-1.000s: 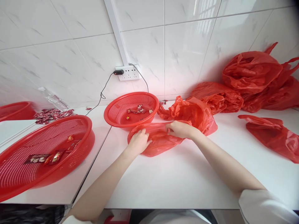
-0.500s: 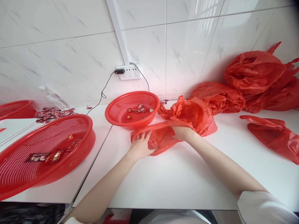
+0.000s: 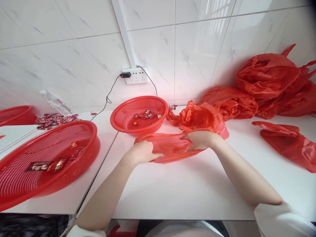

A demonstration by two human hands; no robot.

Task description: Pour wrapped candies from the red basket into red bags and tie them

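Observation:
A thin red plastic bag [image 3: 170, 148] is stretched sideways between my two hands, low over the white table. My left hand [image 3: 141, 152] grips its left end, with the thumb pointing right along the near side and the other fingers partly covered. At the opposite end, my right hand [image 3: 201, 140] reaches into the folds and is closed on the plastic, its fingertips blurred behind the film. Just behind the bag stands a small red basket [image 3: 116, 122] holding several wrapped sweets [image 3: 148, 114]. A crumpled red bag [image 3: 212, 117] gapes beside my right hand.
To the left, a large red basket [image 3: 95, 135] holds a few wrapped packets [image 3: 58, 164]. Several red bags [image 3: 268, 74] are heaped at the right against the tiled wall, with another bag [image 3: 286, 138] lying nearer. A cable [image 3: 108, 98] runs from the wall socket [image 3: 137, 76].
My left hand has gone from spread fingers to a grip and shifted slightly left. My right hand has moved right, and the bag is now pulled wider and flatter.

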